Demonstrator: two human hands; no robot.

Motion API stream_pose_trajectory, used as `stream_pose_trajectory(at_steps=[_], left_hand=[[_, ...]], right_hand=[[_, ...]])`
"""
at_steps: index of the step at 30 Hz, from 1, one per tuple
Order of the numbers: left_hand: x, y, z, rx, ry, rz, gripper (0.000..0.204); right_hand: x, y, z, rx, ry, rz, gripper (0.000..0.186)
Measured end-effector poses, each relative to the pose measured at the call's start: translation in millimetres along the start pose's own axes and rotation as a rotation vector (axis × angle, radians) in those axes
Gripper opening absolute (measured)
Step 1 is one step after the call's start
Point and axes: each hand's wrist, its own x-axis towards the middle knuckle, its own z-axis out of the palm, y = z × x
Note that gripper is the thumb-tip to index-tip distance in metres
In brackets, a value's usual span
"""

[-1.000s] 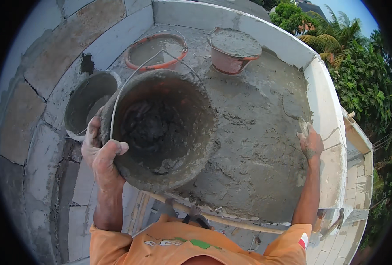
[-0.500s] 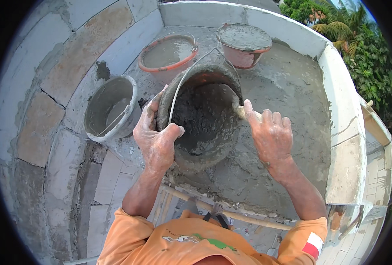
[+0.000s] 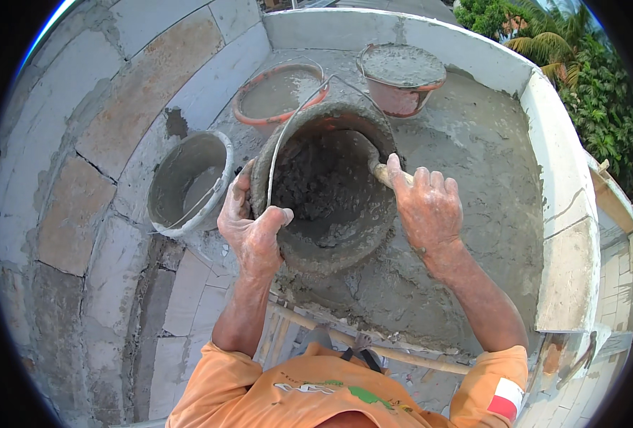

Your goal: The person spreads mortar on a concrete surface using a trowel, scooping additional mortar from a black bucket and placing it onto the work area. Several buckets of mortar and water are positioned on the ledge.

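A mortar-caked bucket (image 3: pixel 325 262) is tipped with its mouth toward me, holding dark wet mortar (image 3: pixel 313 182). My left hand (image 3: pixel 251 232) is closed on its left rim, the thumb over the edge near the wire handle. With my right hand (image 3: pixel 429 210) I grip the pale handle of a trowel (image 3: pixel 382 173) at the right side of the mouth. The trowel's curved metal neck runs into the bucket, and its blade cannot be made out clearly against the wet mortar.
A whitish bucket (image 3: pixel 225 153) with grey residue stands at left. Behind are two reddish buckets (image 3: pixel 241 110) (image 3: pixel 402 103) filled with grey mix. Wet mortar (image 3: pixel 484 185) covers the floor, bounded by a low block wall (image 3: pixel 559 171). A wooden pole (image 3: pixel 395 349) crosses below me.
The trowel and my right hand have shifted slightly left and up relative to the bucket. Mortar inside looks lumpier and more heaped toward the left. The whole view has moved a little.
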Motion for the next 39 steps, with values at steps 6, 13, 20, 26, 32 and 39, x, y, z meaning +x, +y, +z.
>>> stream_pose_trajectory(at_steps=[6,13,20,26,32,39], left_hand=[[8.0,4.7,-2.3,-0.074,0.018,-0.036,0.072],[1.8,-2.0,-0.7,-0.122,0.013,-0.016,0.073],[8.6,0.4,-13.4,-0.103,0.010,-0.036,0.069],[0.4,-1.6,-5.2,-0.058,-0.019,-0.024,0.072],[3.8,-1.6,-4.3,-0.075,-0.014,-0.002,0.070],[-5.9,-2.4,-0.5,-0.065,-0.014,-0.026,0.073]], right_hand=[[-19.8,-15.2,-5.6,0.190,-0.036,-0.191,0.046],[6.2,-5.6,0.0,0.059,0.017,-0.077,0.042],[-17.9,-26.2,-17.6,0.194,0.115,-0.365,0.038],[4.1,15.4,-16.3,0.026,0.114,-0.217,0.040],[-17.8,-8.7,-4.4,0.099,0.124,-0.210,0.040],[-12.4,3.5,-11.8,0.098,0.151,-0.171,0.039]])
